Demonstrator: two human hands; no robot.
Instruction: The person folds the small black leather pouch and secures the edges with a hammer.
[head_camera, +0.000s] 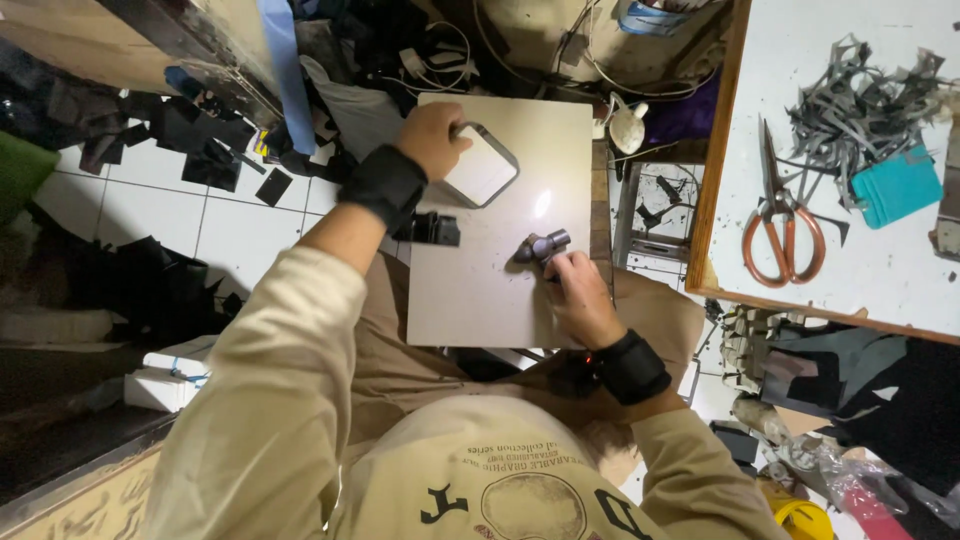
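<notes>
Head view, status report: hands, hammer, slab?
Left hand pinning pale piece on slab. Right hand gripping hammer. Nothing between them.

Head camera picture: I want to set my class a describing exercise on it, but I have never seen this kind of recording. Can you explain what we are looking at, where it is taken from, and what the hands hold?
This is a single view from a camera worn on a person's head, looking straight down at their lap. There is no machine; the two bare hands belong to the wearer, who has beige sleeves and black wrist bands. A flat pale grey rectangular slab rests across the knees as a work surface. The left hand presses on a small rounded-corner white piece with a dark edge lying on the slab. The right hand grips a hammer with a dark metal head, its head resting on the slab. To the right, a white wood-edged table carries orange-handled scissors, grey strip offcuts and a teal piece. Dark scraps litter the tiled floor.
</notes>
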